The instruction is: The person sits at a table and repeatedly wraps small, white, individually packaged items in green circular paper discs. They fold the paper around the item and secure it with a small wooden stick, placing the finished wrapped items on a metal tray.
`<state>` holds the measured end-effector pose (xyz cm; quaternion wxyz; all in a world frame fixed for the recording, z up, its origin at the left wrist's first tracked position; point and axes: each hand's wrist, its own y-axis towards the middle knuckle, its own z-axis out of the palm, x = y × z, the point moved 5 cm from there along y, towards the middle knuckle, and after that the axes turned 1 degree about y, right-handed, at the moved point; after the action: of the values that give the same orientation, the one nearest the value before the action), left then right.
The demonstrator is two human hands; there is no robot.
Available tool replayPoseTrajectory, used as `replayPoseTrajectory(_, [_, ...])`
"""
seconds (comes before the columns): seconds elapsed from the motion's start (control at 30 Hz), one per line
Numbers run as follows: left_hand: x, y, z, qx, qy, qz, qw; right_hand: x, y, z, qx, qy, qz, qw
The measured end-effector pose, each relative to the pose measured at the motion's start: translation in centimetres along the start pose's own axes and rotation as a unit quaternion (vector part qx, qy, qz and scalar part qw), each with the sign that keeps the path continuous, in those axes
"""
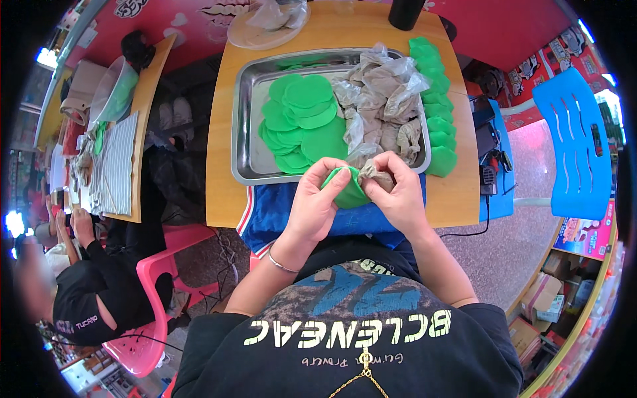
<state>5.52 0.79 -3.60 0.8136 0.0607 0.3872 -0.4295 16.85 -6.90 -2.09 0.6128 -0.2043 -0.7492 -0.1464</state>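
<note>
Just off the near edge of a metal tray [244, 136], my left hand [314, 199] pinches a thin green round [352, 195], which is bent between the fingers. My right hand [401, 192] is closed on a crumpled grey-brown piece [373, 174] that meets the green round's edge. I cannot tell whether the two are joined. Flat green rounds [312, 99] lie in loose overlapping piles on the tray's left side. Crumpled grey-brown pieces [385, 93] with clear plastic film fill its right side. Beyond the tray's right rim runs a row of overlapping green pieces [439, 126].
The wooden table [222, 159] also holds a pale round lid [255, 34] and a dark cup [405, 13]. Blue cloth [275, 209] hangs at the near edge. To the right is a blue chair [574, 142]. A co-worker sits at another table [149, 93] on the left.
</note>
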Motion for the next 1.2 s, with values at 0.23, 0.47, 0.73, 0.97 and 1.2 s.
replayPoseTrajectory(0.23, [0.0,0.1,-0.2,0.005,-0.024,0.0,1.0,0.8,0.2,0.4,0.017,0.127,-0.03,0.991])
replayPoseTrajectory(0.47, [-0.5,0.0,-0.2,0.014,0.0,0.015,1.0,1.5,0.2,0.2,0.021,-0.012,-0.125,0.992])
replayPoseTrajectory(0.73, [-1.0,0.0,0.4,0.008,0.03,0.03,0.999,2.2,-0.1,0.1,0.053,-0.014,-0.069,0.996])
replayPoseTrajectory(0.97, [-1.3,0.0,0.3,0.028,0.116,0.066,0.991,3.0,0.1,0.2,0.05,-0.045,-0.137,0.988])
replayPoseTrajectory(1.2, [-1.1,0.1,0.1,0.06,0.112,0.048,0.991,3.3,-0.3,0.5,0.114,-0.117,-0.205,0.965])
